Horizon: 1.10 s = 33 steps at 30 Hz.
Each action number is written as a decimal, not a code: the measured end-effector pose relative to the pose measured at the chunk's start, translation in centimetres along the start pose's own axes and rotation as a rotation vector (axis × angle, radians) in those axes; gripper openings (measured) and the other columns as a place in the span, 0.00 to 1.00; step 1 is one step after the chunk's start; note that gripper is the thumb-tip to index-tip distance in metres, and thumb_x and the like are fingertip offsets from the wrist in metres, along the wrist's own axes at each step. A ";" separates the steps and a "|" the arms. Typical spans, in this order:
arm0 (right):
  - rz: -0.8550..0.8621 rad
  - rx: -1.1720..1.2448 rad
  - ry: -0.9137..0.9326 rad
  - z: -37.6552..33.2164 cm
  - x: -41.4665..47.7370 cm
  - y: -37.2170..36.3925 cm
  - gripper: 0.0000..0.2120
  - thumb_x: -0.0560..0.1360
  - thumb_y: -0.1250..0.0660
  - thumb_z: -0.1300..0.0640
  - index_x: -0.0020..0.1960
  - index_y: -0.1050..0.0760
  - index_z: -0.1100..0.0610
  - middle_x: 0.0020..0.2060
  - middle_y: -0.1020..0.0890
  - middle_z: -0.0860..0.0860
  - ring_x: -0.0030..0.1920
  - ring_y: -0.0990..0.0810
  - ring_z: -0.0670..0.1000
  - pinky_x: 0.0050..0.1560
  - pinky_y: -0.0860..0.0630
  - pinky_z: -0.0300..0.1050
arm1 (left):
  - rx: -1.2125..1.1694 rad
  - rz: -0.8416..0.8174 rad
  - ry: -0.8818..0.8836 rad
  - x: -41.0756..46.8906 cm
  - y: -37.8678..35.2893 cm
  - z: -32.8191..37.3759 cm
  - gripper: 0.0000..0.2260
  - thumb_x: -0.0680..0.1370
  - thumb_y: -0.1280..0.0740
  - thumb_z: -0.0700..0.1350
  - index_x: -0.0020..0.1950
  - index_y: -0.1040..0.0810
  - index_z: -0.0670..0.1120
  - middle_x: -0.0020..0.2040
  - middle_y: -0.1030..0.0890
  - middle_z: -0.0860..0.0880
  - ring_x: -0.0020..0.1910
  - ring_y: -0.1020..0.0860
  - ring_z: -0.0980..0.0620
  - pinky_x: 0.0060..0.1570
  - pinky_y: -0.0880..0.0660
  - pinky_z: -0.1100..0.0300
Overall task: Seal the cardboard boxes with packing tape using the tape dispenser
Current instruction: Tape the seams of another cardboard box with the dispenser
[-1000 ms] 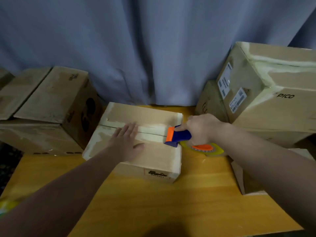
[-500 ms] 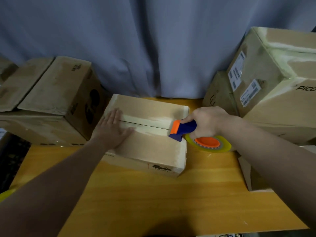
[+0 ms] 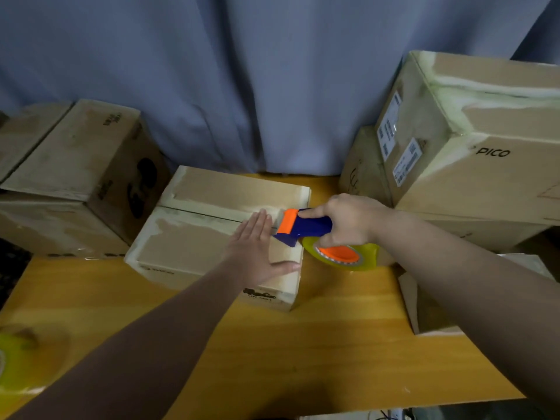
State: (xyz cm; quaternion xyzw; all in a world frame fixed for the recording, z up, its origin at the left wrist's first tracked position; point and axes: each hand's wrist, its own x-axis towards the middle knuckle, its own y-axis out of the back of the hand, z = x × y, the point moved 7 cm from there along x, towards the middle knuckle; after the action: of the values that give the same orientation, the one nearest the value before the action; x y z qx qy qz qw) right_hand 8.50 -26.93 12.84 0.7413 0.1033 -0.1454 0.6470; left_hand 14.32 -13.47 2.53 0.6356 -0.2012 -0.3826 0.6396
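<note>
A small closed cardboard box (image 3: 194,241) lies on the wooden table (image 3: 318,353), its top seam running left to right. My left hand (image 3: 257,253) lies flat with straight fingers on the right part of the lid, fingertips near the seam. My right hand (image 3: 348,222) grips the blue and orange tape dispenser (image 3: 303,227), whose orange head touches the seam at the box's right edge. Its yellowish tape roll (image 3: 342,257) hangs beside the box's right side.
Stacked cardboard boxes (image 3: 75,177) stand at the left, and larger taped boxes (image 3: 469,153) at the right. A flat carton (image 3: 424,304) lies under my right forearm. Another tape roll (image 3: 15,359) sits at the left edge. A blue curtain (image 3: 242,71) hangs behind.
My left hand has slid from the left part of the lid to the right, up to the dispenser head. The dispenser has stayed at the right end of the seam.
</note>
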 end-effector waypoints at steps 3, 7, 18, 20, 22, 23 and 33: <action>0.003 0.040 0.014 0.9 -1.5 1.1 0.34 0.73 0.31 0.42 0.75 0.41 0.40 0.54 0.24 0.47 0.47 0.29 0.47 0.46 0.27 0.43 | -0.010 -0.010 0.001 0.1 0.0 0.1 0.59 0.59 0.60 0.82 0.77 0.62 0.42 0.78 0.61 0.45 0.77 0.62 0.50 0.75 0.60 0.53; -0.039 -0.037 -0.058 4.1 -5.2 2.1 0.33 0.72 0.30 0.42 0.73 0.38 0.38 0.48 0.27 0.45 0.46 0.28 0.47 0.41 0.32 0.40 | -0.007 -0.060 0.006 -0.1 0.4 0.3 0.60 0.57 0.60 0.81 0.77 0.64 0.42 0.78 0.62 0.44 0.77 0.61 0.49 0.75 0.60 0.53; -0.025 0.070 -0.097 5.9 -6.8 -0.8 0.33 0.73 0.31 0.46 0.75 0.40 0.42 0.56 0.23 0.49 0.51 0.24 0.50 0.51 0.24 0.44 | 0.049 -0.087 0.131 0.7 0.1 4.5 0.42 0.77 0.45 0.61 0.75 0.67 0.39 0.76 0.66 0.41 0.76 0.65 0.45 0.74 0.61 0.50; -0.008 0.077 -0.097 6.0 -7.0 -1.2 0.33 0.74 0.32 0.45 0.75 0.41 0.41 0.52 0.24 0.48 0.49 0.25 0.50 0.49 0.24 0.45 | 0.063 -0.047 0.019 0.7 0.3 5.6 0.36 0.80 0.46 0.56 0.76 0.64 0.41 0.77 0.64 0.43 0.76 0.64 0.47 0.74 0.62 0.53; 0.023 0.050 -0.103 6.0 -7.3 -1.5 0.33 0.74 0.33 0.43 0.75 0.42 0.39 0.46 0.28 0.46 0.46 0.28 0.49 0.44 0.27 0.44 | 0.104 -0.029 -0.082 0.7 0.5 6.3 0.34 0.81 0.46 0.52 0.77 0.63 0.41 0.78 0.63 0.44 0.76 0.63 0.48 0.73 0.62 0.54; 0.037 0.035 -0.106 6.0 -7.5 -1.7 0.32 0.74 0.34 0.42 0.75 0.42 0.39 0.45 0.30 0.47 0.45 0.29 0.49 0.43 0.28 0.43 | 0.134 -0.030 -0.133 0.7 0.6 6.4 0.33 0.81 0.46 0.51 0.77 0.63 0.41 0.78 0.63 0.44 0.76 0.63 0.49 0.73 0.63 0.55; 0.106 0.064 -0.123 7.9 -12.1 -5.5 0.33 0.74 0.39 0.34 0.75 0.50 0.33 0.58 0.27 0.50 0.55 0.24 0.52 0.51 0.24 0.45 | 0.165 -0.047 -0.225 0.8 0.7 5.4 0.34 0.81 0.45 0.48 0.76 0.66 0.42 0.77 0.65 0.45 0.76 0.64 0.51 0.72 0.65 0.59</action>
State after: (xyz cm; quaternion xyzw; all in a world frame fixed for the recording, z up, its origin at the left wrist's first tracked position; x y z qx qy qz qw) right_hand -5.32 -33.55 10.97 0.7558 0.0192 -0.1595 0.6348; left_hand 10.96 -17.72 3.63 0.6435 -0.2876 -0.4485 0.5496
